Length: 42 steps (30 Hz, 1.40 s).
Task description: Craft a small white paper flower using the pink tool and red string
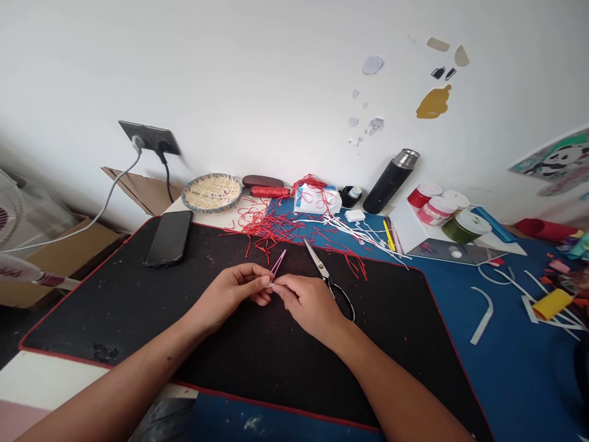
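Head view: left hand (229, 296) and right hand (307, 304) pinch pink tweezers (278, 262), steel scissors (317, 261) just beside, red cord (267, 225) scattered beyond.

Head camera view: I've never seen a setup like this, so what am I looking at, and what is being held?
There is no machine here: these are a person's two bare hands, filmed by one camera worn on their head, looking forward and down. The left hand and right hand meet at the fingertips around a small pink pointed item, over a black desk mat with a red edge. Scissors lie beside the right hand, with red cord strands and white cords beyond, and a phone to the left.
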Tool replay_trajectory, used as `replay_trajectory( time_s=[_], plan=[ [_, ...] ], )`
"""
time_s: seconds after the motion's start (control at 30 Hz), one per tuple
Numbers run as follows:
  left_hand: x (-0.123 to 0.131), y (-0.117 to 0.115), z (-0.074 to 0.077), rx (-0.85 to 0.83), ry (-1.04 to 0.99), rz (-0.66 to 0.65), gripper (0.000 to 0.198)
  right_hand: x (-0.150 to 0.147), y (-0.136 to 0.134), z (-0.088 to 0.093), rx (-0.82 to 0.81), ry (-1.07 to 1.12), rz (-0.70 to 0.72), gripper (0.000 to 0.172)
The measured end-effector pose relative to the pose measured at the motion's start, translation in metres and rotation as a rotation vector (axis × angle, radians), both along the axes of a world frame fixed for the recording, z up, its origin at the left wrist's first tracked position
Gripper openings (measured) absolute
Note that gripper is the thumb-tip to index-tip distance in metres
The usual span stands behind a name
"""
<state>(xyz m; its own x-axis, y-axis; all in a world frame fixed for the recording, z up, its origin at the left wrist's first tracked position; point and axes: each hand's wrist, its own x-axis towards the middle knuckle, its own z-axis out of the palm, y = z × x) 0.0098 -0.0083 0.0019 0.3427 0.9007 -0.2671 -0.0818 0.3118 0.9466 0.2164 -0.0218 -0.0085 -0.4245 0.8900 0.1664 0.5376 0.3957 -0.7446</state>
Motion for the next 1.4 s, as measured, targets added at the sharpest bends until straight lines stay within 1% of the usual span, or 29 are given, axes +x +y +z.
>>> replay_trajectory(
  time_s=[0.13,0.27,0.33,0.57,0.73,0.87,1.0,1.1,1.2,1.4],
  plan=[
    [-0.0018,0.0011,-0.0004,-0.034,-0.043,0.034,0.042,0.0011,0.0013,0.0023,-0.026,0.034,-0.026,0.023],
    [-0.0031,0.0023,-0.0009,-0.050,-0.052,-0.021,0.041,0.0016,0.0013,0.0031,-0.012,0.009,-0.033,0.023],
    [-0.0030,0.0024,-0.0006,-0.047,-0.047,-0.027,0.039,0.0016,0.0008,0.0033,-0.005,0.001,-0.027,0.022],
    [-0.0013,-0.0010,0.0031,0.096,0.020,-0.037,0.028,0.0016,0.0003,0.0025,0.001,0.015,-0.025,0.023],
    [-0.0017,-0.0014,0.0038,0.140,0.065,-0.018,0.026,0.0014,0.0004,0.0024,0.015,0.024,-0.006,0.025],
    [-0.0027,-0.0001,0.0024,0.099,0.063,-0.015,0.026,0.0003,-0.0002,0.0040,0.019,0.028,0.010,0.024],
    [-0.0019,0.0003,0.0006,0.040,0.002,-0.009,0.030,0.0004,-0.0003,0.0049,0.029,0.023,0.001,0.023],
    [-0.0011,0.0000,0.0008,0.025,-0.023,-0.017,0.033,0.0011,-0.0001,0.0043,0.026,0.007,-0.007,0.021],
    [-0.0015,0.0003,0.0015,0.053,0.001,-0.032,0.030,0.0009,-0.0002,0.0029,0.026,-0.003,-0.004,0.021],
    [-0.0027,0.0000,0.0016,0.140,0.111,-0.034,0.027,-0.0004,-0.0006,0.0017,0.031,-0.008,0.006,0.018]
  ],
)
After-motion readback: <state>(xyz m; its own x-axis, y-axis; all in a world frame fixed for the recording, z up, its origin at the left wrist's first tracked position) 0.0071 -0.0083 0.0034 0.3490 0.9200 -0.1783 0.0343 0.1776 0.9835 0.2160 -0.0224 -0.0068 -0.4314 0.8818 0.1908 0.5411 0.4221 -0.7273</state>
